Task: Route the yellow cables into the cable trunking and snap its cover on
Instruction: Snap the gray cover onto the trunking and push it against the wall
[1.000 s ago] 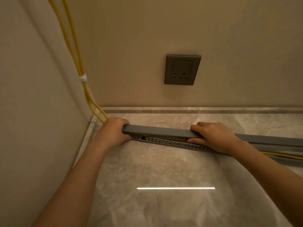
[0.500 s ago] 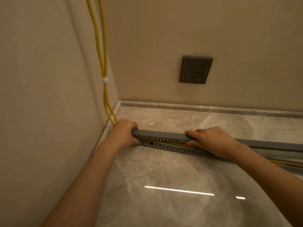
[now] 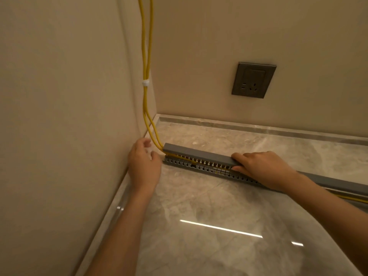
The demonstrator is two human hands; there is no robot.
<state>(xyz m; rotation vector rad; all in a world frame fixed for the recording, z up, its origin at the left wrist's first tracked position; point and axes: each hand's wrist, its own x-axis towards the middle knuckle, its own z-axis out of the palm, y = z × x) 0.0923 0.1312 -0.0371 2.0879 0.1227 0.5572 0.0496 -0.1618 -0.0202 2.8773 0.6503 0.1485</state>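
The grey slotted plastic cable trunking [image 3: 201, 168] lies on the glossy grey marble floor [image 3: 219, 226], running from near the room's corner out toward the right edge of view. Its flat grey cover [image 3: 199, 153] sits on top, tilted, so that along the near side the slotted wall and a strip of yellow inside show beneath it.

My right hand [image 3: 264, 169] lies on the cover partway along its length, fingers flat on top and thumb curled against the near edge, gripping it. My left hand [image 3: 144, 164] is just beside the trunking's left end, clear of it, fingers loosely spread and holding nothing; its fingertips are close to the two yellow cables [image 3: 146, 56].

Those cables hang down the corner between the beige walls [image 3: 59, 96], bound together by a small white tie [image 3: 145, 83], then curve into the trunking's left end under the cover. A dark grey wall socket [image 3: 253, 80] sits on the back wall above the trunking.
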